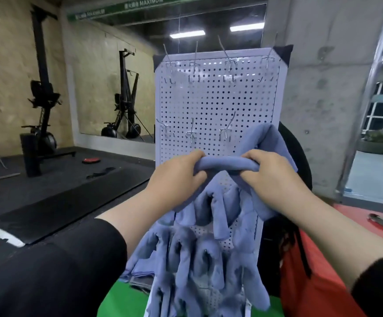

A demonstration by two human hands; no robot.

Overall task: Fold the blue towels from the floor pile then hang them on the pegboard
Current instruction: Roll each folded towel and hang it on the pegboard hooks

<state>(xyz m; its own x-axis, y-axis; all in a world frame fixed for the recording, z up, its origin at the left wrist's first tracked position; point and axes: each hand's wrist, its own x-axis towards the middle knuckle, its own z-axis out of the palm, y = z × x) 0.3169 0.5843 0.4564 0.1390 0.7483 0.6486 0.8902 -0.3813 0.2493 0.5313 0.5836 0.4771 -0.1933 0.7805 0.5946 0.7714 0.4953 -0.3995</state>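
Note:
A blue towel (226,164) is bunched into a thick roll and held up in front of the white pegboard (218,97). My left hand (176,177) grips its left end and my right hand (275,177) grips its right end. Part of the towel rises behind my right hand toward the board's right edge. Several blue towels (199,255) hang on hooks in the board's lower rows, below my hands. Bare metal hooks (226,131) stick out in the middle and top rows. More blue cloth (138,271) lies low at the board's left foot.
A concrete pillar (323,88) stands right behind the pegboard. Black gym machines (42,106) and a wall mirror (117,88) are at the left over black floor mats (55,207). A red surface (357,216) with a dark tool lies to the right. Green flooring (122,298) shows below.

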